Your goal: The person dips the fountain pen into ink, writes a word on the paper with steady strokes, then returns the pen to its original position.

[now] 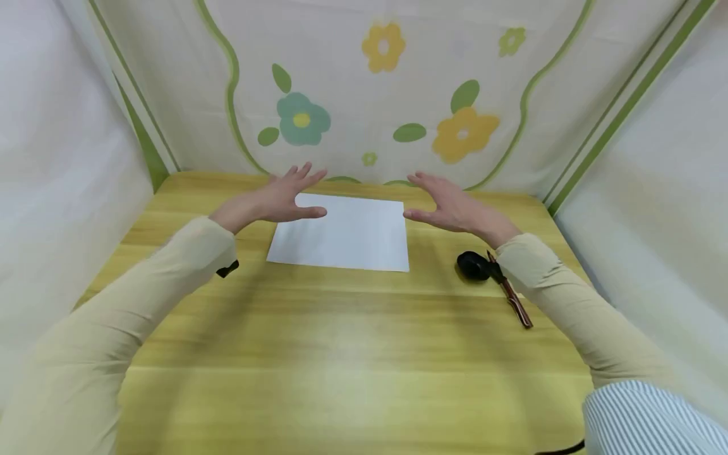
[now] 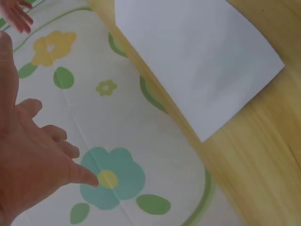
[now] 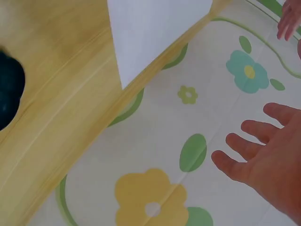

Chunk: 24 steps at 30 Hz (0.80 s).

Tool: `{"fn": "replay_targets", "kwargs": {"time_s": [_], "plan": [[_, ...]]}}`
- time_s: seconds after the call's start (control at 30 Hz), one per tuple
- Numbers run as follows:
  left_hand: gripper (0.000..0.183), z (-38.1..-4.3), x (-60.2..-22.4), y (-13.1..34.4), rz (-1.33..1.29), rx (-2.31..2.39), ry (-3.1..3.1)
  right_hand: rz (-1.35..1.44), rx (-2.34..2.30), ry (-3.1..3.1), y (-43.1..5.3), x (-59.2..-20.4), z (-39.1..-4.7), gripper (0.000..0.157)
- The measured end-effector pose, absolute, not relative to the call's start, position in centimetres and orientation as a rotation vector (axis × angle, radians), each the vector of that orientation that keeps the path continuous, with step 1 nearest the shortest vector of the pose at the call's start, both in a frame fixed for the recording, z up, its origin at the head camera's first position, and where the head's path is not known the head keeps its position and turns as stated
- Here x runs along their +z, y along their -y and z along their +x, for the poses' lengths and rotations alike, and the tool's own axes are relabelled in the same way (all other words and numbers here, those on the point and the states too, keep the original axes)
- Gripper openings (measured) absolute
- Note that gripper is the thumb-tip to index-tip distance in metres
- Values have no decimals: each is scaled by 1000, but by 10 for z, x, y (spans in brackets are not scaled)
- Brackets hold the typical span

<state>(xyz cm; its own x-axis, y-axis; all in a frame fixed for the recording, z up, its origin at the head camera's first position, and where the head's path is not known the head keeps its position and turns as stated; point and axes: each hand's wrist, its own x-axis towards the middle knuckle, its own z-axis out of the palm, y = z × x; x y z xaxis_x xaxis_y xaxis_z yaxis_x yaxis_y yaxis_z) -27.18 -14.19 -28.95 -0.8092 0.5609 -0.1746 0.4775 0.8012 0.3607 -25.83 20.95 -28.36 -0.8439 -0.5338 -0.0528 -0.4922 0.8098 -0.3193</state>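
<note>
A blank white sheet of paper (image 1: 347, 237) lies flat toward the back of the wooden table (image 1: 341, 354). My left hand (image 1: 287, 197) hovers over the sheet's left side, fingers spread and nothing in them. Beyond the sheet's right edge, my right hand (image 1: 449, 205) is held up in the air, its fingers extended and holding nothing. Both wrist views show the hands, left (image 2: 37, 160) and right (image 3: 270, 150), apart from the paper. Below the right wrist lie a rounded black object (image 1: 473, 266) and a slim brown pen-like item (image 1: 514, 303), partly behind the sleeve.
A white cloth with printed flowers (image 1: 383, 47) hangs behind the table, and white cloth walls (image 1: 654, 189) stand at both sides. A small black item (image 1: 227, 269) shows beside the left cuff. Part of a black cable (image 1: 560, 450) lies at the front right edge.
</note>
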Motion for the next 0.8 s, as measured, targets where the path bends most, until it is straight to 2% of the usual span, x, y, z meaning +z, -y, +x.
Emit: {"fn": "replay_targets", "kwargs": {"time_s": [0.2,0.47,0.63,0.8], "plan": [[80,-268,-328,162,778,386,-2716,-713,-520,-2872,-240,-293,-243,74],[60,-262,-386,185,677,307,-2663,-637,-333,-2930,-301,-320,-217,51],[58,-264,-407,191,660,358,-2663,-522,-345,-2899,-326,-339,-193,50],[58,-264,-412,193,695,392,-2673,-468,-360,-2909,-339,-350,-174,49]]}}
